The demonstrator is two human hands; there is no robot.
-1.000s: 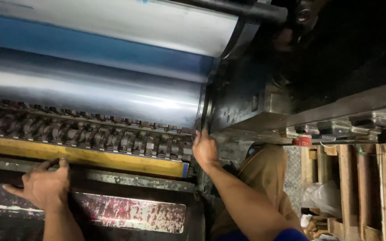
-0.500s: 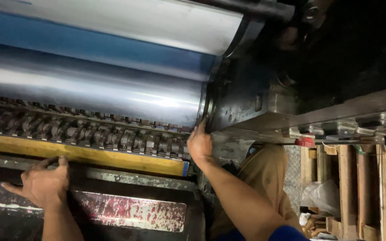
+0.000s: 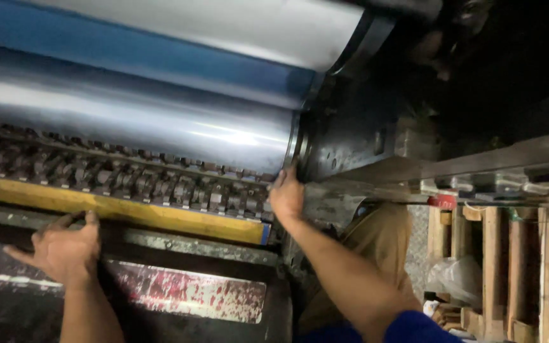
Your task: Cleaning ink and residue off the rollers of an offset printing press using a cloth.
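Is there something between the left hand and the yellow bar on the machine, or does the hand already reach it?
Nothing visible stands between them. The left hand rests on the dark ledge just below the yellow bar, and its fingers reach up to the bar's lower edge. I cannot tell if they actually touch it.

The rollers (image 3: pixel 128 127) run off the frame at 9 o'clock; the right hand's fingertips (image 3: pixel 289 170) vanish behind the roller end.
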